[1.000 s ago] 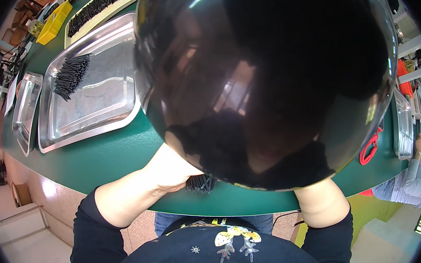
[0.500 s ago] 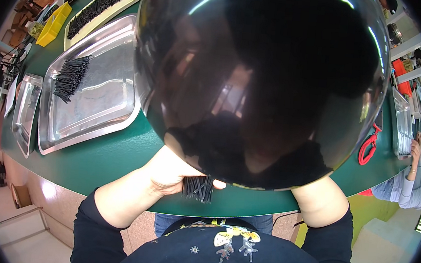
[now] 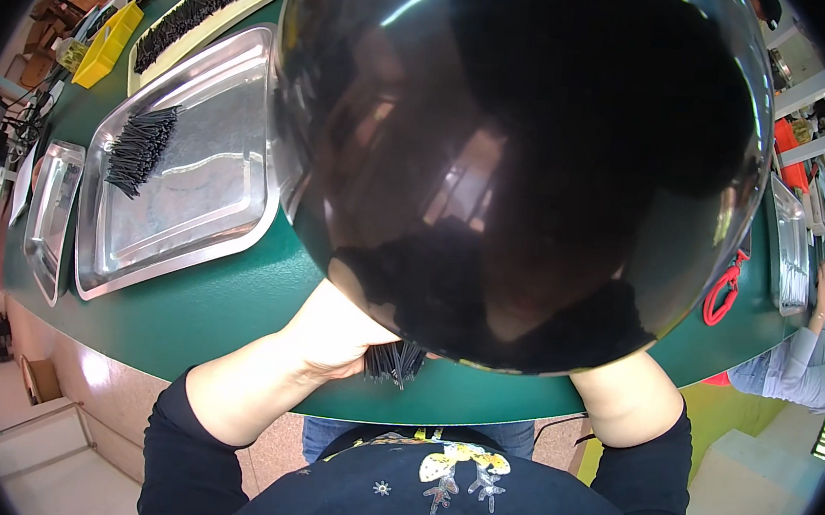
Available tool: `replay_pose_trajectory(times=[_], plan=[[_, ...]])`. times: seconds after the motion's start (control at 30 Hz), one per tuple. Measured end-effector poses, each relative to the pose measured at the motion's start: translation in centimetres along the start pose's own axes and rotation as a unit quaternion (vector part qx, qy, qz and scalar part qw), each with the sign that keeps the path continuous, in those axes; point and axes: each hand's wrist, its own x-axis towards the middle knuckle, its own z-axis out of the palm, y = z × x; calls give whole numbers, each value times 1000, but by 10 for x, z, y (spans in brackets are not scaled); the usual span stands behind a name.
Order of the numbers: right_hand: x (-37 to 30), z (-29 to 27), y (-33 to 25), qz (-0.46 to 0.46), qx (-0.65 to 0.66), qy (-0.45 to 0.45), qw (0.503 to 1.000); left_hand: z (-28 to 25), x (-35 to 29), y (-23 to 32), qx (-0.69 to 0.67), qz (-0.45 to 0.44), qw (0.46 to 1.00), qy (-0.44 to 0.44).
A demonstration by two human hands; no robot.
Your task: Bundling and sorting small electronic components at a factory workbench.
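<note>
Bundle of thin black pieces [image 3: 394,362] is down at the near side of the green table [image 3: 202,303], and I only get its lower ends on my feed – they poke out just below a big glossy dark dome [image 3: 528,170] that fills the middle of my view. My left hand [image 3: 346,340] has hold of it: the bundle sits right up against the hand, on its right side, with the loose ends pointing back toward my body. The hand looks closed around it, but the dome covers most of the fingers so I can't tell how tight. There's a little sliver of skin on the bundle's far side, no idea which hand it belongs to.

Right hand is no help – my right forearm [image 3: 623,404] disappears under the dome's lower edge, so I can't tell how far open that one is or whether it's holding anything.

Further out on the left there's a large metal tray [image 3: 221,143] with a pile of black pieces [image 3: 142,151] near its left side, a narrow metal tray [image 3: 53,216] beside it, and a yellow bin [image 3: 109,45] farther back. Over on the right, a red loop [image 3: 720,296] lies near the dome.
</note>
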Motion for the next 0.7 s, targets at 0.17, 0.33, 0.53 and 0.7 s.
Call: replay_pose_trajectory(times=[0.17,0.33,0.53,0.7], plan=[[33,62,-74,91,-358,-144,918,0,-4,4,22,-10,1000,11],[28,59,-76,82,-338,-130,929,-3,-3,6,120,29,990,-68],[31,62,-72,74,-310,-119,940,-2,-9,5,95,-33,995,-1],[34,62,-68,61,-284,-109,951,-19,-13,-5,18,-2,999,39]])
